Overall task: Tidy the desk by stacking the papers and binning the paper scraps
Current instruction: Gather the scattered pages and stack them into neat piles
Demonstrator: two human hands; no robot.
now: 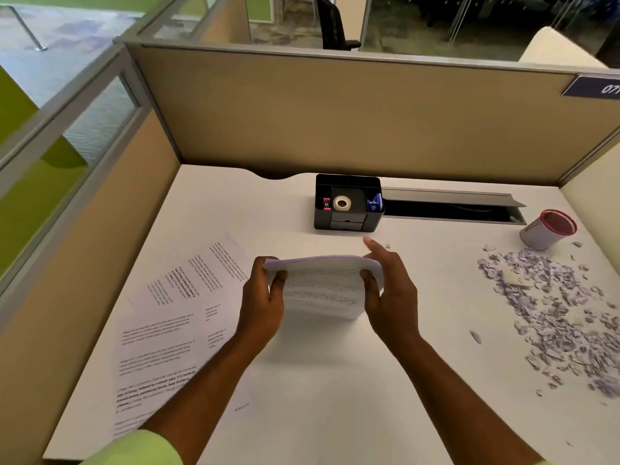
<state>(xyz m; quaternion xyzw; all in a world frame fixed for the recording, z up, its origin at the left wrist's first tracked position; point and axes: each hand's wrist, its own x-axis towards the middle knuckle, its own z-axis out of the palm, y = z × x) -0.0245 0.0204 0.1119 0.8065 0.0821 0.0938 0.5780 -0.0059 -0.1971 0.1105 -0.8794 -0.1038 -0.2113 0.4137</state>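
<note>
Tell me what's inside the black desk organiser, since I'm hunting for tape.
The black desk organiser holds a tape roll in the middle, a small pink item left and blue items right. Its front drawers are closed, contents hidden.

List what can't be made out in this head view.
- Stack: sheet count, too fine.
- Sheets at left: text blurred, lower part hidden by left arm.
- Tin: contents, too dark inside.
- Scraps: cut off by right edge.
- Sign: number cut off by right edge.

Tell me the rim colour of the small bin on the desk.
Red rim on the small bin, seen in the head view.
</note>
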